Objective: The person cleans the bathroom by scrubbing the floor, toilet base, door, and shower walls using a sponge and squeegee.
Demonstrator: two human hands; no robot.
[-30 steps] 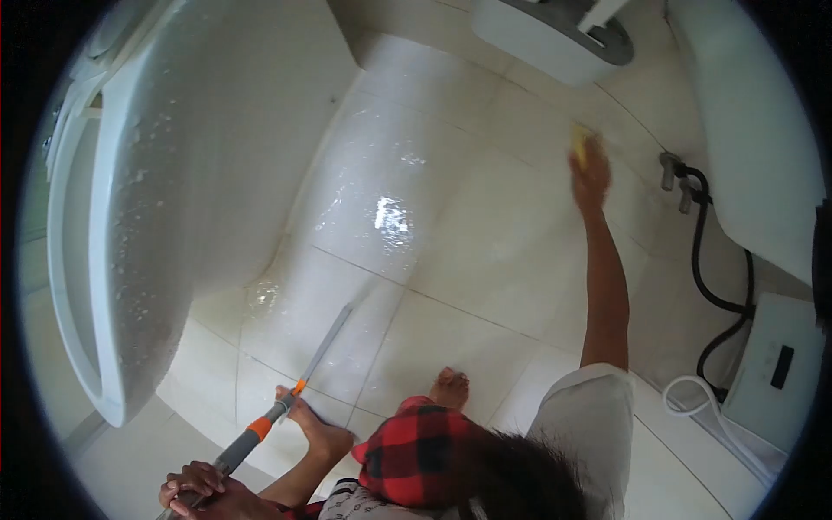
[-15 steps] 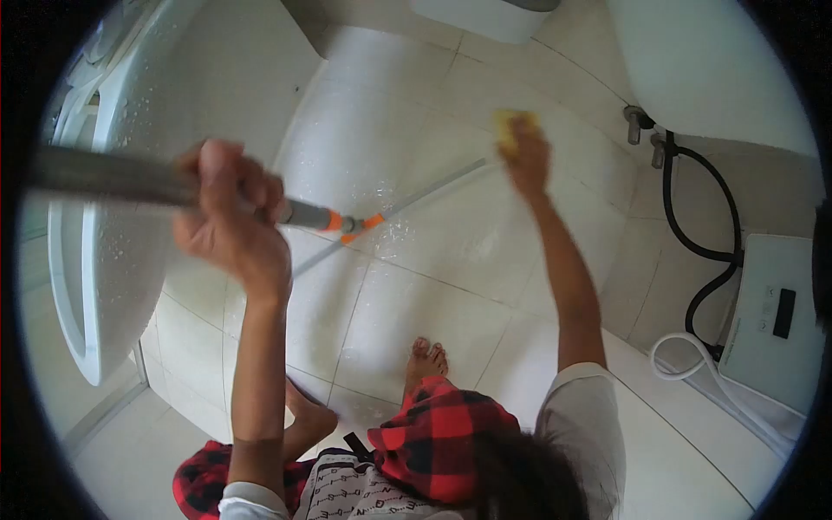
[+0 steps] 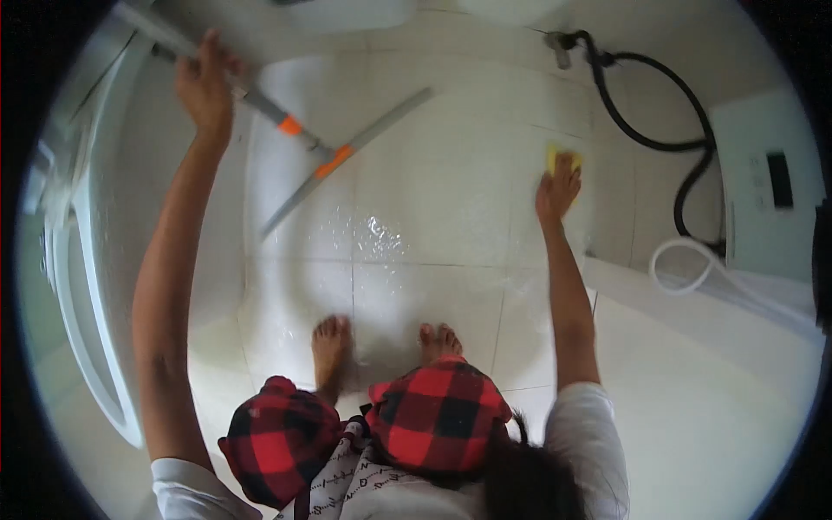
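Note:
My left hand (image 3: 208,91) is closed round the pole of a floor squeegee (image 3: 276,113) at the upper left, beside the white tub. The squeegee has orange joints, and its long grey blade (image 3: 381,124) lies slantwise on the wet tiles. On the right, my right hand (image 3: 557,191) presses a yellow sponge (image 3: 553,160) under its fingers, low by the floor or the base of the wall; I cannot tell which surface it touches. Most of the sponge is hidden by the hand.
Beige floor tiles (image 3: 433,221) have wet spots and glare. A white tub rim (image 3: 95,303) curves along the left. On the right are a black hose (image 3: 624,130), a metal valve (image 3: 562,54), a flat pale panel with a dark display (image 3: 750,182) and a looped white hose (image 3: 680,267). My bare feet (image 3: 331,347) stand at the front.
My left hand and the squeegee have moved forward and left, away from my body. My right hand has shifted right and a little nearer with the sponge. The camera view has also shifted.

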